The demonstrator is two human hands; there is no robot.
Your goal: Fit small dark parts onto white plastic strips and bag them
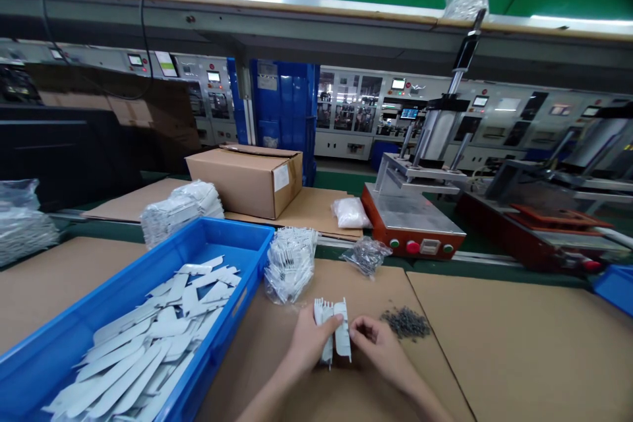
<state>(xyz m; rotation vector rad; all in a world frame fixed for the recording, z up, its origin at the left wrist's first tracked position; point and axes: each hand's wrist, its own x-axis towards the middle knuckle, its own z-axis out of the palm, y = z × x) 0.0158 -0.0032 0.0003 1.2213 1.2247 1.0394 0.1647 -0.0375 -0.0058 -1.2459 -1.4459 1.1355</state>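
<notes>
My left hand (310,336) is closed around a few white plastic parts (341,330), flat strips with small teeth along the edges, held upright over the cardboard. The thumb presses across their front. My right hand (378,343) is at the right edge of the front strip, thumb and forefinger pinched together; anything between those fingertips is too small to make out. Just beyond the right hand lies a loose pile of small dark grey pieces (406,323). To the left stands a blue bin (247,303) with many similar white strips (163,336) heaped inside.
A bag of stacked white parts (291,264) stands beside the bin. Behind are a clear bag of dark pieces (366,256), a white bag (350,212), a cardboard box (242,178) and a red-based press (415,224). Another press (544,217) is at right. Cardboard sheets (534,336) cover the bench.
</notes>
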